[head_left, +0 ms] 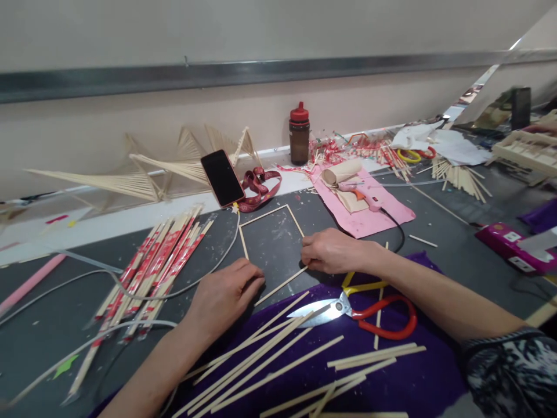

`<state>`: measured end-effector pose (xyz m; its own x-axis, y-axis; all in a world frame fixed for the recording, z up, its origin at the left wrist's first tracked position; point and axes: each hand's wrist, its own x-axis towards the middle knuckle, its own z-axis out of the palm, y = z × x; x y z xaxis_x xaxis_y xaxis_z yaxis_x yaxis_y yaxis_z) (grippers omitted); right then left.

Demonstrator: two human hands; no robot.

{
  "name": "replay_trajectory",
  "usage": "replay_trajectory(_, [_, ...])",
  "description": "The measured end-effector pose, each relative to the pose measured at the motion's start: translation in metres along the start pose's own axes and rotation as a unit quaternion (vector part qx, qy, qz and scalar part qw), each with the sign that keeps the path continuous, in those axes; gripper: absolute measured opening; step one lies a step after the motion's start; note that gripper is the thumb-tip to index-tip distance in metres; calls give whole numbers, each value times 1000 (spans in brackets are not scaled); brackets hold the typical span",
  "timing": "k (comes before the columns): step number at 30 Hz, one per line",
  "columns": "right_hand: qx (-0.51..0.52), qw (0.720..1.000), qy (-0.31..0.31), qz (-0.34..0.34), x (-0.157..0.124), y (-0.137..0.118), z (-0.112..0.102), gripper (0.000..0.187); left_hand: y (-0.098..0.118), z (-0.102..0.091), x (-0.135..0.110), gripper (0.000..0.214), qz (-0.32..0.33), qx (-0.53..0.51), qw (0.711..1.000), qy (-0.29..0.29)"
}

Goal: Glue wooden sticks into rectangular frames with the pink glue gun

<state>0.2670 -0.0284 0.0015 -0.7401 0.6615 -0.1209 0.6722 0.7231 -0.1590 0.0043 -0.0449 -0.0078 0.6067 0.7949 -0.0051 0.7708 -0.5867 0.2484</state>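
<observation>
A four-sided frame [263, 216] of thin wooden chopsticks lies flat on the dark grey table. At its near left corner my left hand [237, 284] has its fingers bent together on the stick ends. My right hand [326, 251] pinches the near right corner, fingers closed where two sticks meet. Both near corners are partly hidden by my fingers. Just in front lie large scissors [324, 310] with one red and one yellow handle, blades apart and pointing left. Several loose chopsticks [278, 360] are spread over a purple cloth [435, 354] nearest me.
Wrapped chopsticks [152, 267] and a cable lie at left. Behind are a phone [223, 177], a red strap [256, 188], a fan-like stick structure [130, 180] and a bottle [299, 136]. A pink glue gun [361, 194] rests on a pink sheet [391, 217]; a magenta device [516, 247] sits right.
</observation>
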Motion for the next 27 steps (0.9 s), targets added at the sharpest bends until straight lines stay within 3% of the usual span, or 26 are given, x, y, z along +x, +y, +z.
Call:
replay_trajectory(3, [-11, 1000, -2, 1, 1, -8, -1, 17, 10, 2, -2, 25, 25, 3, 999, 26])
replay_trajectory(7, [65, 997, 38, -14, -2, -16, -6, 14, 25, 5, -6, 29, 51, 63, 994, 74])
replay_trajectory(11, [98, 994, 54, -17, -3, -21, -9, 15, 30, 10, -8, 29, 57, 114, 989, 77])
replay_trajectory(14, [49, 997, 53, -23, -1, -22, -7, 21, 29, 8, -8, 34, 47, 100, 993, 43])
replay_trajectory(18, [-14, 998, 21, -64, 1, -22, -9, 20, 27, -7, -7, 37, 24, -11, 999, -35])
replay_trajectory(23, [94, 990, 25, -107, -4, -21, -18, 26, 24, -28, -5, 38, -8, -179, 977, -119])
replay_trajectory(27, [115, 986, 34, -116, -6, -23, -22, 27, 22, -32, -5, 39, -31, -261, 951, -164])
